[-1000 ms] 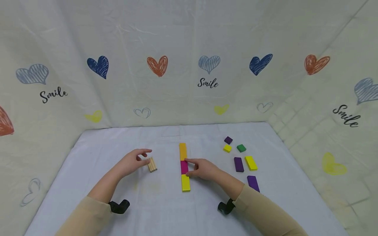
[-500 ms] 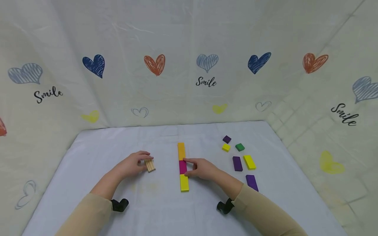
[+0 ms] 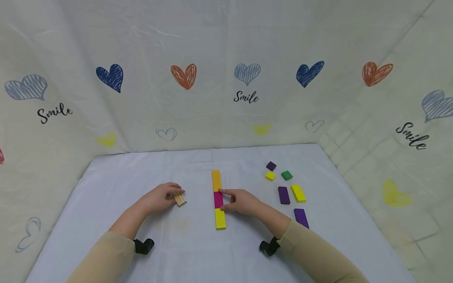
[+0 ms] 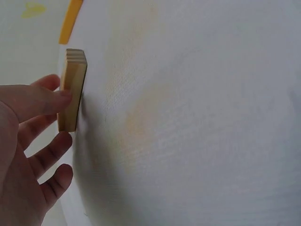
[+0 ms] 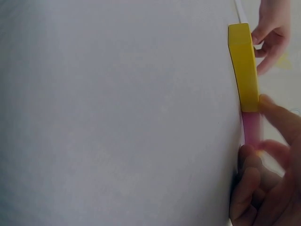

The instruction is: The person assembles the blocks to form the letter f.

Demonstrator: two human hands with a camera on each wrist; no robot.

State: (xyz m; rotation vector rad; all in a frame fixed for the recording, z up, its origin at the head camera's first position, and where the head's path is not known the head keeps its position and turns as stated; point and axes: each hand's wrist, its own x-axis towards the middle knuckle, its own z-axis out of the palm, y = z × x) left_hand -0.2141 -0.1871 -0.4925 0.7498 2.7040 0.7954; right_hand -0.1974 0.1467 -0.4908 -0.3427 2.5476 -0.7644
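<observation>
In the head view, my left hand (image 3: 158, 199) pinches a small stack of plain wooden strips (image 3: 180, 200) left of the table's middle. The left wrist view shows the thumb on the near face of the strips (image 4: 74, 106), fingers behind it and striped layers at its top end. My right hand (image 3: 244, 202) holds a magenta block (image 3: 218, 200) between thumb and index finger, a fingertip by each end. That block lies in line between an orange block (image 3: 216, 181) beyond it and a yellow block (image 3: 220, 219) nearer me. The right wrist view shows the thumb tip beside the yellow block (image 5: 243, 75).
On the right of the white-covered table (image 3: 191, 251) lie a small purple block (image 3: 271, 166), a small yellow block (image 3: 270, 175), a green block (image 3: 286, 175), two longer purple blocks (image 3: 284, 195) and a longer yellow block (image 3: 298, 193). A heart-printed sheet (image 3: 205, 110) hangs behind.
My left hand has come down around the wooden strips, its fingers closing in on them. My right hand stays at the magenta block. The head view has shifted slightly.
</observation>
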